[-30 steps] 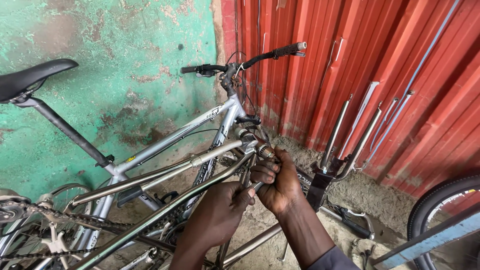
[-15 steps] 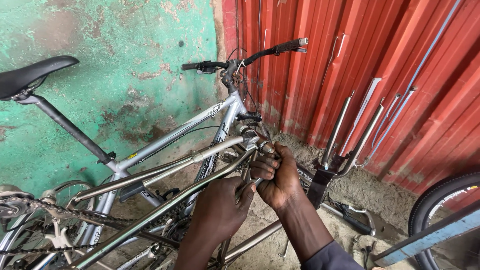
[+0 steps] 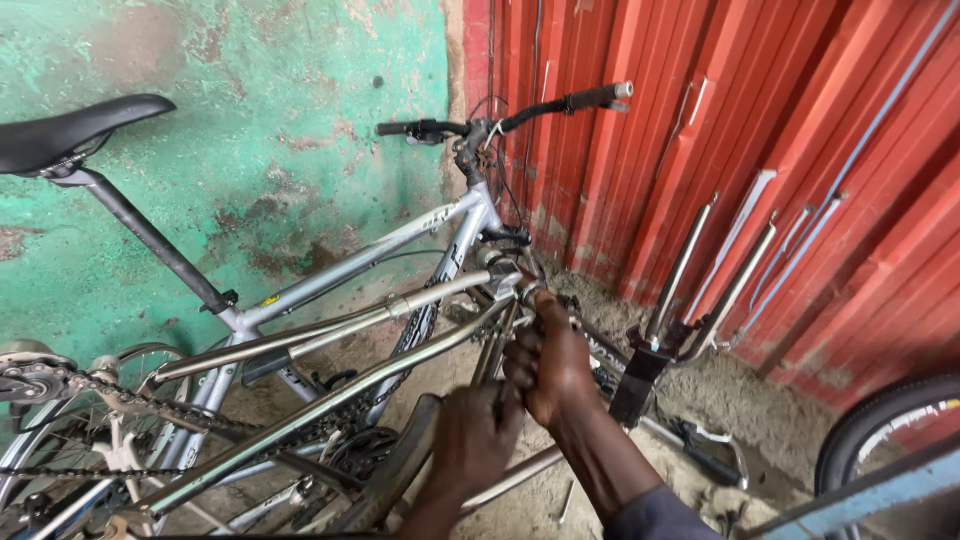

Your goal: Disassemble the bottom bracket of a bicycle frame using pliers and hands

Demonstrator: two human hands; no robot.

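Observation:
A bare silver bicycle frame (image 3: 330,400) lies tilted in front of a silver bicycle (image 3: 350,265) that leans on the green wall. My right hand (image 3: 552,368) is closed around the front end of the bare frame, just below its head tube (image 3: 520,290). My left hand (image 3: 476,440) is below and to the left of it, fingers wrapped around thin metal bars (image 3: 496,345) that run down from the head tube. The two hands touch each other. What lies inside the palms is hidden.
The bicycle has a black saddle (image 3: 70,130) and black handlebars (image 3: 510,110). A chain and sprocket (image 3: 40,385) sit at the left. Metal rods (image 3: 700,260) lean on the red corrugated wall (image 3: 760,150). A tyre (image 3: 880,430) and a blue bar (image 3: 860,495) are at the right.
My left hand has slipped a little lower and to the right, closing tighter under my right hand. My right hand stays at the head tube.

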